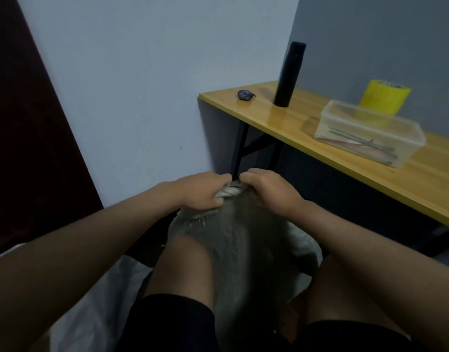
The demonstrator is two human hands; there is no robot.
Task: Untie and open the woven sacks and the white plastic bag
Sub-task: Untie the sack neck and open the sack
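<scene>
A grey woven sack (243, 240) stands between my knees, its top bunched together at the far end. My left hand (200, 190) grips the bunched neck of the sack from the left, fingers curled round it. My right hand (266, 189) grips the same neck from the right, fingers curled over the top. The two hands nearly touch above the gathered fabric. Whatever ties the neck is hidden under my fingers. A white plastic bag (96, 306) lies at the lower left, beside my left leg.
A wooden table (370, 174) stands to the right. On it are a tall black bottle (289, 74), a small dark key fob (245, 94), a clear plastic box (368, 133) and a yellow roll (384, 96). A pale wall is ahead, a dark door at left.
</scene>
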